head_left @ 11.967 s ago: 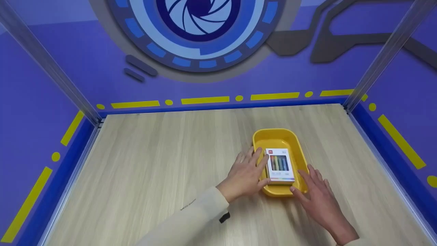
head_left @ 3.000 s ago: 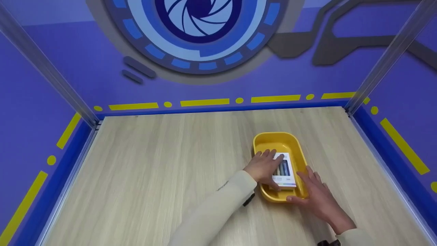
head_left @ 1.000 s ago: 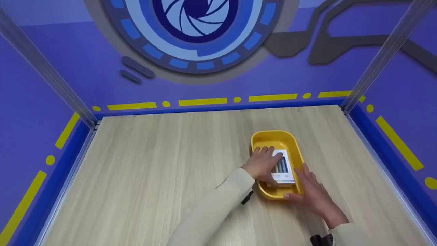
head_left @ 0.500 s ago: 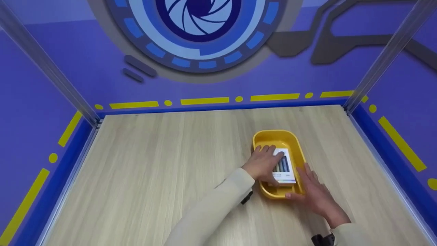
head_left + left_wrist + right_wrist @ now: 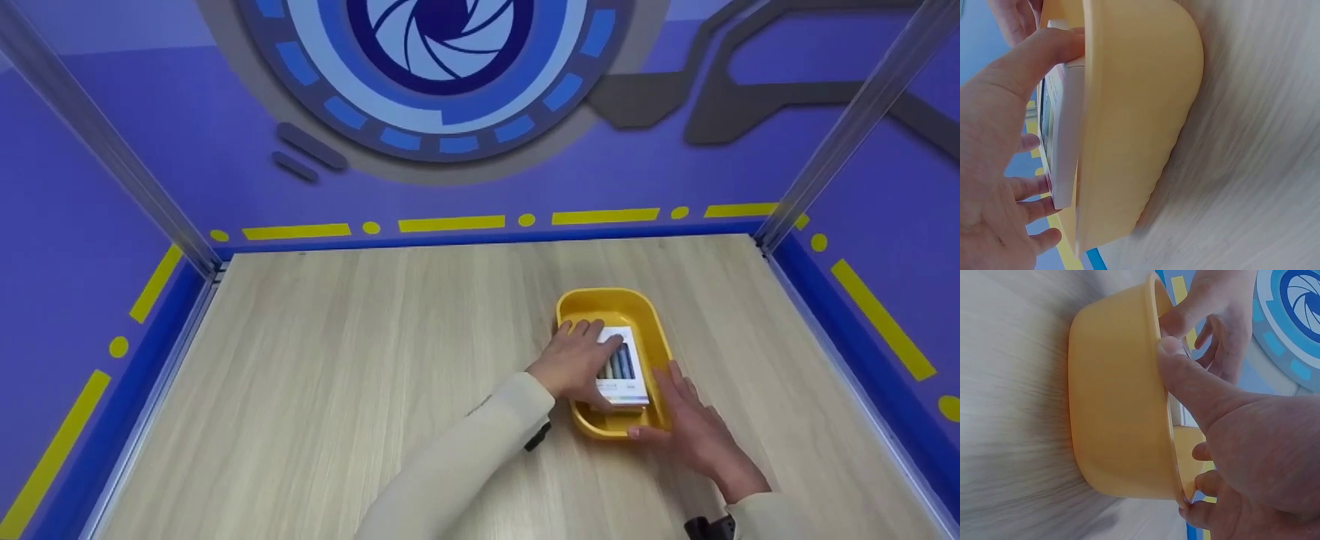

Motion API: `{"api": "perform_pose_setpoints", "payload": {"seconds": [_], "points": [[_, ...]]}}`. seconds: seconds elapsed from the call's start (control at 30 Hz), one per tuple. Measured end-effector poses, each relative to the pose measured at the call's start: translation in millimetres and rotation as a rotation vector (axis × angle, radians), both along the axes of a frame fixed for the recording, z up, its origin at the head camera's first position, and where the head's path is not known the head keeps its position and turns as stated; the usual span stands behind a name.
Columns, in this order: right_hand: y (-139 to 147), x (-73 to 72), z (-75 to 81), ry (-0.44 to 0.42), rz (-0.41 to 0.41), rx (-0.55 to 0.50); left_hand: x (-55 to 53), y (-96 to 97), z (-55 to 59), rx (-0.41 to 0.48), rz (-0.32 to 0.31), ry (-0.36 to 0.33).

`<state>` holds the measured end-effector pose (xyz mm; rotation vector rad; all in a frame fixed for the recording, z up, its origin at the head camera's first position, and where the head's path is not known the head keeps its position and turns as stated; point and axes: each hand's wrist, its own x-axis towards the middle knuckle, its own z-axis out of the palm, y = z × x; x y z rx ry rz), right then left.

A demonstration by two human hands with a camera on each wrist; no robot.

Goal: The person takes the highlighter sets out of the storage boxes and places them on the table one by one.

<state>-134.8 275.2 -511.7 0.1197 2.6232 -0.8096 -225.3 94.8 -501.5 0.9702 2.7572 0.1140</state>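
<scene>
A yellow plastic bin (image 5: 611, 300) stands on the table toward the right. Inside it lies a white box of crayons (image 5: 622, 390), face up, with coloured sticks behind its window. My left hand (image 5: 570, 364) reaches over the bin's left rim and grips the box; its palm covers the box's left part. In the left wrist view the left thumb is at the near end of the box (image 5: 1066, 135), with fingertips at the far end. My right hand (image 5: 701, 431) holds the bin's near right corner. In the right wrist view its thumb lies on the near rim (image 5: 1168, 410), fingers along the right rim.
The wood-grain table (image 5: 337, 375) is bounded by a blue-purple back wall (image 5: 450, 195) and side walls with yellow dashes. Metal posts (image 5: 847, 127) stand at the back corners. Dark bands show at both wrists.
Twelve seconds ago my left hand lay at the bin's left rim and the box's left edge; by three seconds ago it had moved right over the box. The last second shows almost no movement.
</scene>
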Motion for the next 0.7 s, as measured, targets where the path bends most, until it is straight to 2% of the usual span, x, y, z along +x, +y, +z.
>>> {"api": "perform_pose_setpoints", "payload": {"seconds": [0.53, 0.7], "points": [[0.2, 2.7, -0.6, 0.01, -0.017, 0.004, 1.4, -3.7, 6.0, 0.034, 0.022, -0.053], [-0.7, 2.3, -0.3, 0.013, -0.016, 0.017, 1.8, -4.5, 9.8, 0.034, 0.016, -0.045]]}}
